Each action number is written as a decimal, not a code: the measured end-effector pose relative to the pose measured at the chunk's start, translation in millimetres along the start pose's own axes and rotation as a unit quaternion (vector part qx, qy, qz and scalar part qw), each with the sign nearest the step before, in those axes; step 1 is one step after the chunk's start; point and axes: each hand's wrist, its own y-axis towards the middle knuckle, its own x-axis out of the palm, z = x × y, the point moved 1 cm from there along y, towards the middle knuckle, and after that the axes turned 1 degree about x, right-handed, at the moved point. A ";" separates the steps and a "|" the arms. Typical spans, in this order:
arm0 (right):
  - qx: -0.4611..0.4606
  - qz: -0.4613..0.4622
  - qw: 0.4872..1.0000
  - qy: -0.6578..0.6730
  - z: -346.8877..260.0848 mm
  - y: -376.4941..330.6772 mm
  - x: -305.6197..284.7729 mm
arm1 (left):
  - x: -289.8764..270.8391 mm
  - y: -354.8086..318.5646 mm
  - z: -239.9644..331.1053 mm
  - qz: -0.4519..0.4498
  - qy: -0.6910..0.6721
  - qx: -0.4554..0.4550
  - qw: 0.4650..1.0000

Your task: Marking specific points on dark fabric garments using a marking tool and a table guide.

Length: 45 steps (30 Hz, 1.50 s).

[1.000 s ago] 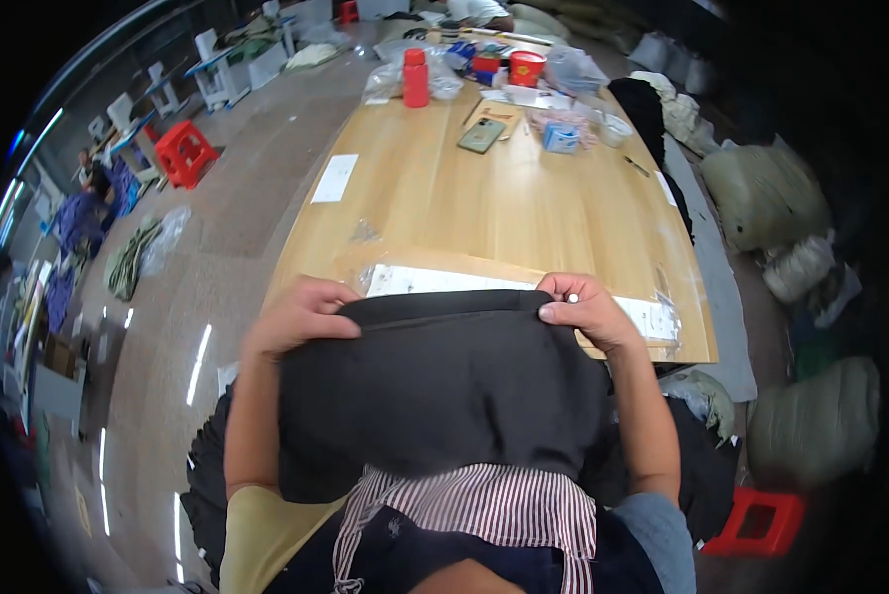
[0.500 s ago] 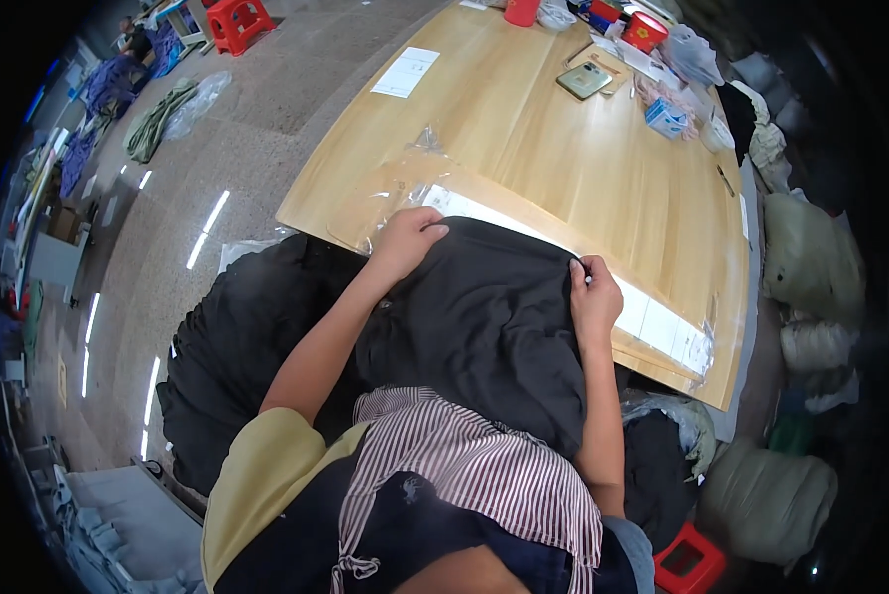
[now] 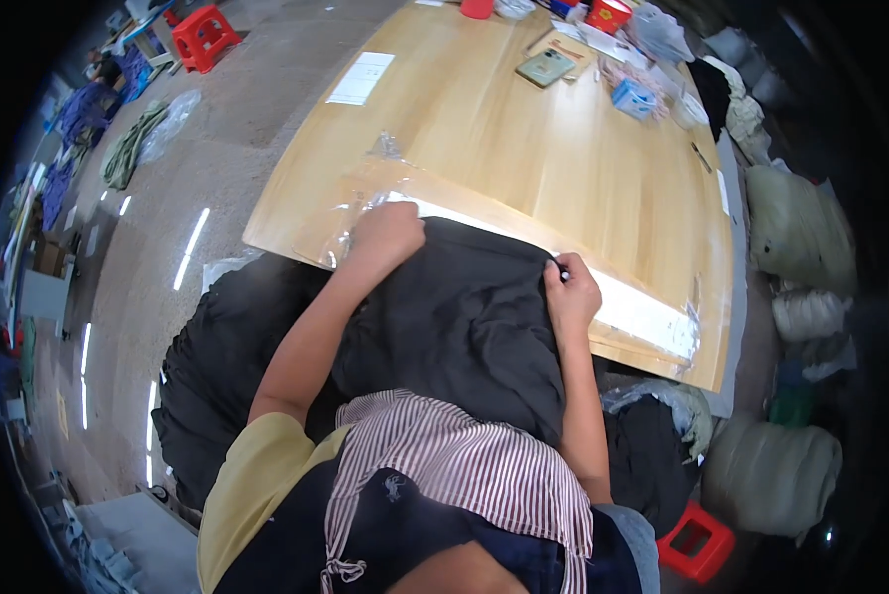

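A piece of black cloth (image 3: pixel 454 307), perhaps a garment, lies across the table's near edge and hangs down over my lap. Its upper edge is stretched fairly straight between my hands. My left hand (image 3: pixel 390 238) is closed at the upper left corner, back of the hand upward, so its fingertips are hidden. At the upper right corner my right hand (image 3: pixel 571 294) pinches the cloth between thumb and fingers. Just beyond the cloth's edge, a long white paper strip (image 3: pixel 632 309) lies along the table under clear tape or film.
The wooden table (image 3: pixel 523 148) carries a white sheet (image 3: pixel 361 78), a phone (image 3: pixel 545 68), a blue packet (image 3: pixel 633 99) and a pen (image 3: pixel 701 156). A heap of black cloth (image 3: pixel 226 366) lies at my left. Bundles (image 3: pixel 773 475) and a red stool (image 3: pixel 697 543) stand at right.
The whole view has shifted, with the table sliding left in the picture. My left hand has turned and curled over, hiding its fingertips. My right hand keeps its pinch on the cloth.
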 end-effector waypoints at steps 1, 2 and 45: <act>-0.004 0.002 1.000 0.010 0.8 -2.0 0.4 | -3.8 -4.7 1.7 0.006 -0.005 -0.009 1.000; 0.001 -0.003 1.000 0.009 3.2 -1.5 -0.6 | -10.4 -9.3 7.2 0.013 -0.011 -0.015 1.000; 0.038 -0.209 0.971 0.111 -54.3 22.3 18.2 | 72.4 -74.4 100.3 0.092 -0.152 0.315 0.932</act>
